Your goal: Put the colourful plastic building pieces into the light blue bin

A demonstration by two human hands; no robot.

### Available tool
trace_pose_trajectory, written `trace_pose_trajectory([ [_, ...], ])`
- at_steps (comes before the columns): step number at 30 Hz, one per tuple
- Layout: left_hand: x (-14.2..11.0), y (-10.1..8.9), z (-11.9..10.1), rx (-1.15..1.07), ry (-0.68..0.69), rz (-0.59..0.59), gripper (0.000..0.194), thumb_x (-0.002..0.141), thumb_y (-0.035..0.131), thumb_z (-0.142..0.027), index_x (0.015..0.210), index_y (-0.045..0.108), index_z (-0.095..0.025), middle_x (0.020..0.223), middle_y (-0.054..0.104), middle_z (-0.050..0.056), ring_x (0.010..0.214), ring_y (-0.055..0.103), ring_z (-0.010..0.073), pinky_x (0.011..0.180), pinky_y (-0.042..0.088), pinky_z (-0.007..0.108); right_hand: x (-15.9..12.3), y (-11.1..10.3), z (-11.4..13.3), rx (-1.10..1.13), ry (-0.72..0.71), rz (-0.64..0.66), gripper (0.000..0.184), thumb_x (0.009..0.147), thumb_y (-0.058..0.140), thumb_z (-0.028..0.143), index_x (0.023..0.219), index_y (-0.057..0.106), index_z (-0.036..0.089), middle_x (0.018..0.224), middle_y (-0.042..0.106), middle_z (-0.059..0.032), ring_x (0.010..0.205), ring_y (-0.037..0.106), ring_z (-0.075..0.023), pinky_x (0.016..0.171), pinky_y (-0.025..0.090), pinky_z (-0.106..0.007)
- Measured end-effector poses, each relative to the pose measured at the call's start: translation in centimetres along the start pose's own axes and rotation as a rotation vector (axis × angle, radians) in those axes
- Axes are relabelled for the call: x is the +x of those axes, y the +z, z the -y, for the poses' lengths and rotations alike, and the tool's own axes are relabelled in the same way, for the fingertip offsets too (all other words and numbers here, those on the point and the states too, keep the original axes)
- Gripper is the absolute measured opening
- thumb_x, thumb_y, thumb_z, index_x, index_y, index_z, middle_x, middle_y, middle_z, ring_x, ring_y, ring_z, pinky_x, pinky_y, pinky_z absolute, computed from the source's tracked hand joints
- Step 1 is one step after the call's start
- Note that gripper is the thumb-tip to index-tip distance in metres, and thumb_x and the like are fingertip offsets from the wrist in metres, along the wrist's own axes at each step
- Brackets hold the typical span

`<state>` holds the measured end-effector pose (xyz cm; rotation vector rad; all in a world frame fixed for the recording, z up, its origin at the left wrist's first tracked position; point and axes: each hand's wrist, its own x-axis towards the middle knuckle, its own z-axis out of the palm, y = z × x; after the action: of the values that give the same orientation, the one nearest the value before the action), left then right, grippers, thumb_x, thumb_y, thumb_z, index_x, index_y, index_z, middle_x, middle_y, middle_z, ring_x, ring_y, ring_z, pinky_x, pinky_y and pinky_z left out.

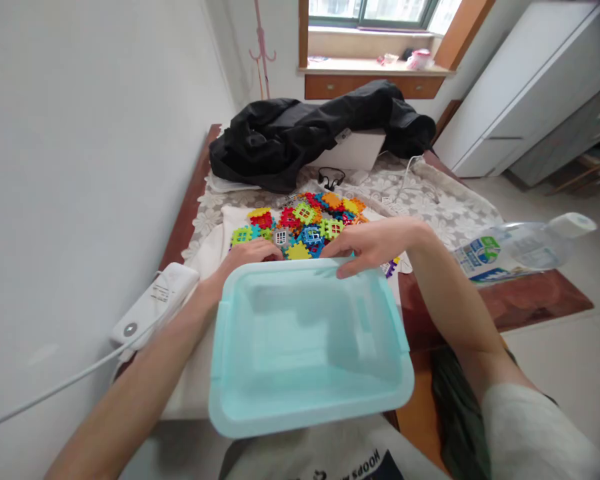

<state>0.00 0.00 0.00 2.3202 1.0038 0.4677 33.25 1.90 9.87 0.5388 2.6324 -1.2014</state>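
A light blue plastic bin (260, 400) sits in front of me, tilted toward me, with nothing visible inside. My left hand (253, 253) rests at its far left rim, touching the pile of colourful plastic building tiles (305, 223) behind it. My right hand (367, 247) lies over the far rim, fingers curled on the edge beside the tiles. The tiles lie heaped on a white cloth (215, 247) on the table.
A black jacket (300, 133) lies over a white box at the table's far end. A white power strip (153, 303) with cable sits at left by the wall. A plastic water bottle (520, 250) lies at right. Black earphones (331, 177) sit beyond the tiles.
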Motion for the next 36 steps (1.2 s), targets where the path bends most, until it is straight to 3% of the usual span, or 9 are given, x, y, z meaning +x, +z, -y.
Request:
trace_pose_trajectory([
  [6,0.6,1.8,1.3,-0.137,0.033,-0.278,0.025,0.094,0.086,-0.049,0.093,0.086,-0.024,0.098,0.082,0.007,0.095,0.069,0.0244,0.09,0.052,0.033,0.5,0.1,-0.6,0.027,-0.003,-0.054,0.043,0.11,0.066,0.048,0.138,0.075,0.017,0.137,0.081,-0.0118,0.111,0.076,-0.0219,0.093,0.057,-0.03],
  [9,0.8,2.4,0.6,-0.499,-0.059,-0.539,0.036,0.089,0.092,-0.057,0.083,0.083,-0.023,0.084,0.078,0.006,0.074,0.064,0.0195,0.073,0.052,0.03,-0.3,-0.7,-1.3,-0.024,0.066,-0.31,0.044,0.11,0.064,0.051,0.136,0.077,0.017,0.13,0.083,-0.0116,0.108,0.077,-0.0221,0.093,0.058,-0.032],
  [11,0.8,2.3,-0.3,-0.856,-0.08,-0.608,0.047,0.09,0.088,-0.066,0.081,0.079,-0.021,0.078,0.075,0.005,0.065,0.06,0.017,0.062,0.05,0.028,-0.5,-1.0,-1.9,-0.142,0.171,-0.512,0.042,0.11,0.063,0.05,0.13,0.079,0.017,0.122,0.084,-0.0117,0.102,0.077,-0.0232,0.093,0.057,-0.034],
  [13,0.5,2.0,-1.4,-1.175,-0.037,-0.484,0.051,0.088,0.086,-0.071,0.09,0.081,-0.021,0.086,0.077,0.007,0.074,0.069,0.0197,0.068,0.058,0.03,-0.3,-0.9,-2.7,-0.267,0.283,-0.623,0.044,0.107,0.066,0.048,0.137,0.078,0.017,0.132,0.081,-0.0152,0.116,0.077,-0.029,0.105,0.057,-0.04],
  [15,0.0,1.6,-2.1,-1.369,0.0,-0.218,0.055,0.085,0.084,-0.07,0.108,0.084,-0.02,0.107,0.082,0.013,0.101,0.078,0.0289,0.089,0.065,0.039,0.5,-0.5,-3.3,-0.336,0.38,-0.614,0.069,0.099,0.077,0.046,0.161,0.064,0.019,0.163,0.066,-0.02,0.147,0.066,-0.0378,0.123,0.051,-0.049],
  [18,-1.1,1.1,-2.5,-1.475,-0.02,0.182,0.064,0.081,0.08,-0.062,0.125,0.083,-0.017,0.138,0.08,0.02,0.132,0.073,0.0422,0.111,0.06,0.053,2.3,-0.3,-4.0,-0.367,0.468,-0.493,0.121,0.086,0.092,0.036,0.186,0.024,0.029,0.194,0.016,-0.0174,0.177,0.029,-0.042,0.139,0.038,-0.055],
  [21,-1.9,0.7,-2.0,-1.46,-0.111,0.416,0.066,0.072,0.081,-0.046,0.13,0.083,-0.015,0.139,0.08,0.02,0.127,0.075,0.0423,0.105,0.06,0.048,4.1,-0.7,-4.4,-0.418,0.507,-0.391,0.124,0.085,0.09,0.023,0.187,0.02,0.032,0.196,0.002,-0.0131,0.179,0.021,-0.0432,0.141,0.036,-0.056],
  [28,-1.9,-0.3,-1.5,-1.372,-0.191,0.369,0.066,0.06,0.078,-0.028,0.124,0.087,-0.013,0.119,0.085,0.016,0.104,0.078,0.0358,0.089,0.062,0.039,5.6,-1.5,-5.3,-0.58,0.446,-0.484,0.071,0.098,0.078,0.021,0.166,0.061,0.013,0.17,0.059,-0.02,0.152,0.06,-0.0421,0.13,0.049,-0.053],
  [36,-1.8,0.0,-2.1,-1.546,-0.238,0.241,0.076,0.069,0.077,-0.04,0.142,0.078,-0.016,0.135,0.081,0.018,0.113,0.08,0.0388,0.091,0.068,0.043,5.0,-1.9,-4.0,-0.628,0.425,-0.538,0.036,0.11,0.065,0.028,0.14,0.079,0.016,0.144,0.078,-0.0168,0.131,0.074,-0.0355,0.11,0.056,-0.044],
])
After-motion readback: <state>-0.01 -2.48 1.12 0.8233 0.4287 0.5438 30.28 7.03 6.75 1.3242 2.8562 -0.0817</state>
